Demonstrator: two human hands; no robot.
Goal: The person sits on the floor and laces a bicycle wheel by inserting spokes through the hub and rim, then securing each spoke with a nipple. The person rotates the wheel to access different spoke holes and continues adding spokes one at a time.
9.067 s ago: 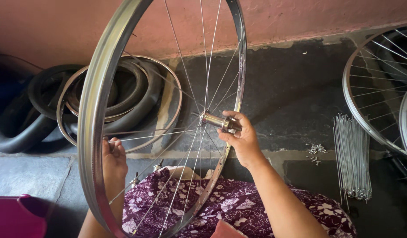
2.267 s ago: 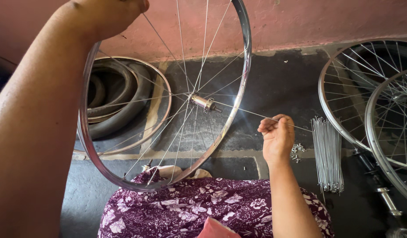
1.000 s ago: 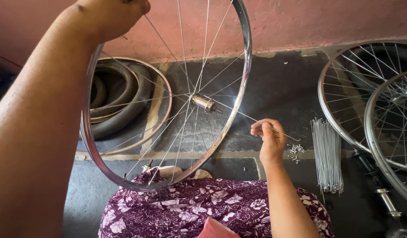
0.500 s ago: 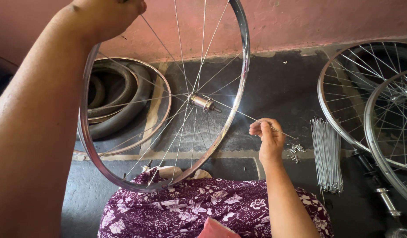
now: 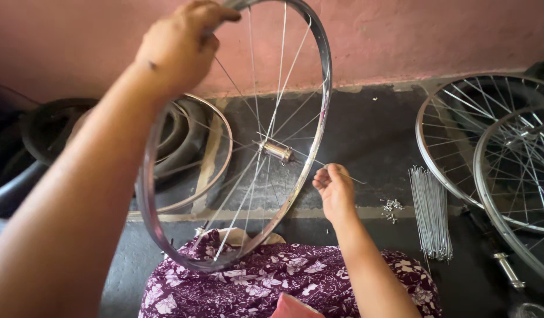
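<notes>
Spoke bundle beside bare floor

One head view, aimed steeply down and forward

The lap is seen close below, the wheel is framed at arm's length, and floor and wall are taken in beyond.

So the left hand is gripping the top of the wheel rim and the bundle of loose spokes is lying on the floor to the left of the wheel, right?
Not quite. The head view shows the left hand gripping the top of the wheel rim, but the bundle of loose spokes lies on the floor to its right.
</notes>
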